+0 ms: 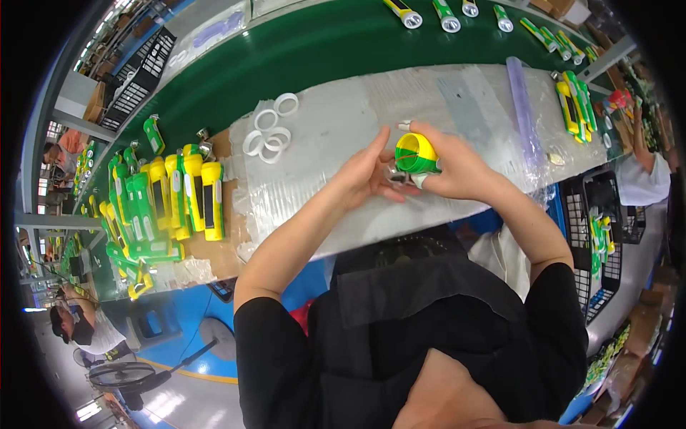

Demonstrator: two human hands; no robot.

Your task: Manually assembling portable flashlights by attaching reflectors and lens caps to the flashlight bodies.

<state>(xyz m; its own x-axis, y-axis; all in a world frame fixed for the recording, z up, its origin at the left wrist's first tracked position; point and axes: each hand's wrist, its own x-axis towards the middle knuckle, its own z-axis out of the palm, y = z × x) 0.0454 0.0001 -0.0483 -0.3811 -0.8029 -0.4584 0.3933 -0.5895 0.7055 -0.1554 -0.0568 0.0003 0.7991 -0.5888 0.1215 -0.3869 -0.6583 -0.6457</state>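
Observation:
My right hand [450, 159] is closed around a yellow and green flashlight [426, 148], whose round open head faces up and to the left. Green lining and a thin reddish wire show inside the head. White covers sit on some of my right fingertips. My left hand [366, 174] is beside the flashlight, thumb raised and fingers stretched apart under its head. A small shiny silver piece [395, 174] lies at those fingers; whether they carry it cannot be made out. Several white rings [266, 119] lie on the plastic-covered table to the left.
Many yellow and green flashlights [164, 193] are heaped at the left, and more [576, 107] lie at the right. A green conveyor belt [314, 53] carries others past the table's far side. A rolled clear plastic sheet [525, 114] lies at right. Black crates [600, 243] stand beyond the right edge.

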